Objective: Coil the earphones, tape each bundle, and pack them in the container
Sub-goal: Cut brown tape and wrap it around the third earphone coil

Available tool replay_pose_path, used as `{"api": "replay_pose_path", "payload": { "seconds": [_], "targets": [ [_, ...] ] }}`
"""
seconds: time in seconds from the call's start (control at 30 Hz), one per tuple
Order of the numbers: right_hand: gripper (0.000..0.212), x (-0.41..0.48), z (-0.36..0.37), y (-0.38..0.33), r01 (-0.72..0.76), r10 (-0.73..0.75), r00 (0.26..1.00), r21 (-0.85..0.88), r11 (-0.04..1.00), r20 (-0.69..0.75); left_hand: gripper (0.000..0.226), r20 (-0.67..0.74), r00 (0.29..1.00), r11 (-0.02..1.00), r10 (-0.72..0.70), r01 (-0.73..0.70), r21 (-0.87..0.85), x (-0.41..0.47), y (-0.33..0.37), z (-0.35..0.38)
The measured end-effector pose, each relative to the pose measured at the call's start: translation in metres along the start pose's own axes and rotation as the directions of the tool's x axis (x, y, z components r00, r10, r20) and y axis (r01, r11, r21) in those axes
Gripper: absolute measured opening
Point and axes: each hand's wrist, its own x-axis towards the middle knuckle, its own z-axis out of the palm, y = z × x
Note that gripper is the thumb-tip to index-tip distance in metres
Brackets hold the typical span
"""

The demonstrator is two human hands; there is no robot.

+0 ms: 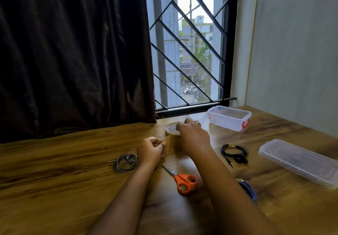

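The brown tape roll stands on its flat side mid-table. The right hand comes over its top, fingers curled round the far rim to grip it. The left hand, at 8 o'clock from the roll and just beside it, pinches the tape end between thumb and forefinger, with a short strip drawn off the roll.

At 2 o'clock from the roll sits the clear container, open-topped with a red clasp on its near end; its cloudy walls seem to show nothing inside, though the view is too poor to be sure. Its lid lies apart, flat, far out at 4 o'clock.

Neither earphone set is in the container: the coiled grey earphones lie at 8 o'clock (beyond the left wrist), and the black earphones lie bundled at 4 o'clock, between roll and lid. Orange-handled scissors lie closed at 6 o'clock, between the forearms.
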Motion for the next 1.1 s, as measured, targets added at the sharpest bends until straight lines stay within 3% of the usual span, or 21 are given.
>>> {"api": "replay_pose_path", "payload": {
  "seconds": [0.13, 0.23, 0.43, 0.83, 1.1],
  "targets": [
    [0.030, -0.032, -0.024, -0.006, -0.010, 0.045, 0.945, -0.108, 0.994, 0.324, 0.012, 0.016, 1.000, 1.000, -0.002, 0.002, -0.020, -0.001, 0.001, 0.000],
    [0.024, -0.048, -0.024, -0.012, 0.034, 0.051, 0.894, -0.182, 0.983, 0.445, 0.019, 0.010, 1.000, 1.000, -0.019, 0.019, -0.016, -0.001, 0.001, 0.000],
    [0.024, -0.059, -0.019, -0.014, 0.067, -0.005, 0.913, -0.136, 0.988, 0.408, 0.018, -0.010, 1.000, 1.000, 0.001, -0.001, 0.012, -0.003, 0.002, 0.000],
    [0.024, -0.074, -0.020, -0.026, 0.277, -0.140, 0.909, -0.321, 0.906, 0.392, 0.008, -0.045, 0.998, 0.997, 0.051, -0.048, 0.057, -0.006, 0.005, 0.001],
    [0.020, -0.075, -0.022, -0.013, 0.360, -0.257, 0.912, -0.325, 0.875, 0.320, 0.008, -0.063, 0.997, 0.994, 0.048, -0.042, 0.106, -0.006, 0.004, 0.003]
  ]
}}
